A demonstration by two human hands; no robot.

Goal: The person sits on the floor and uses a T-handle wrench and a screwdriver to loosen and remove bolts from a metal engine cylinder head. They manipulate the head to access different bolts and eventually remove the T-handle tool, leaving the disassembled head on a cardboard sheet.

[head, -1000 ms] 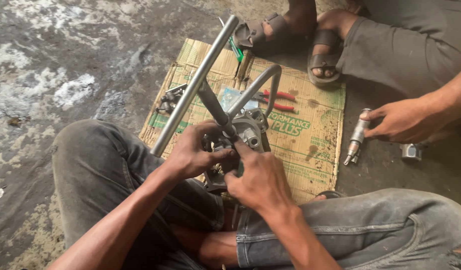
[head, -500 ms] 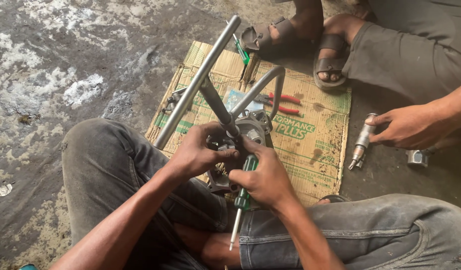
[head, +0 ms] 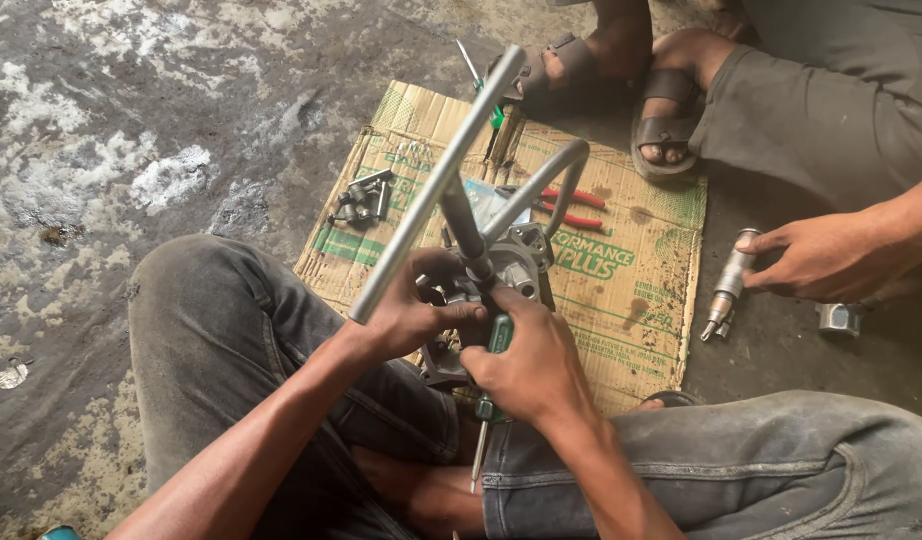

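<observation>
Head view: the person sits on the concrete floor (head: 111, 120) with knees apart, and both hands meet over a grey metal engine part (head: 511, 262) held between the legs, just above the near edge of a flattened cardboard sheet (head: 621, 300). The left hand (head: 416, 315) is wrapped around the part's near side, below a T-handle wrench (head: 436, 185) that stands on the part with its long bar slanting across the frame. The right hand (head: 526, 365) is closed on a green-handled screwdriver (head: 489, 395), its tip pointing down towards the lap; what the handle end meets is hidden, probably the part. On the cardboard lie red-handled pliers (head: 571, 208) and small dark fittings (head: 361, 200). A co-worker's hand (head: 831, 262) touches a metal cylinder (head: 729, 282) on the floor.
</observation>
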